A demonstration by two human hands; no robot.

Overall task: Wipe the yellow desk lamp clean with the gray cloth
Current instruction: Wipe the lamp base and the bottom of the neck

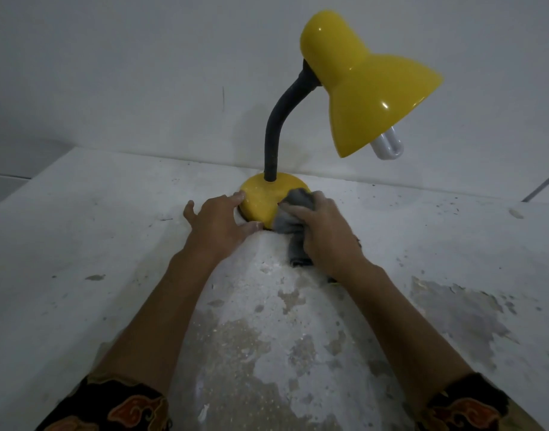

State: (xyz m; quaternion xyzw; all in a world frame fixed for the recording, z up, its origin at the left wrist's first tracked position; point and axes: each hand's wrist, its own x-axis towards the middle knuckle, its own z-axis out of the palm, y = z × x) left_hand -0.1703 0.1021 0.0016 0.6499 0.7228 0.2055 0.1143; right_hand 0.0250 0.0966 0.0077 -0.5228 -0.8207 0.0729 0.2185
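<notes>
The yellow desk lamp stands upright near the wall, with a round yellow base [260, 200], a black flexible neck [276, 119] and a glossy yellow shade [363, 82] tilted to the right. A white bulb [388, 147] pokes out of the shade. My left hand [220, 222] grips the base's left and front edge with fingers spread around it. My right hand [326, 231] is closed on the bunched gray cloth [293, 209], which presses on the right side of the base and trails down onto the surface.
The lamp sits on a worn white surface [142, 244] with peeled, stained patches in front of me. A white wall [142, 73] rises right behind the lamp. The surface's left edge drops off at the far left.
</notes>
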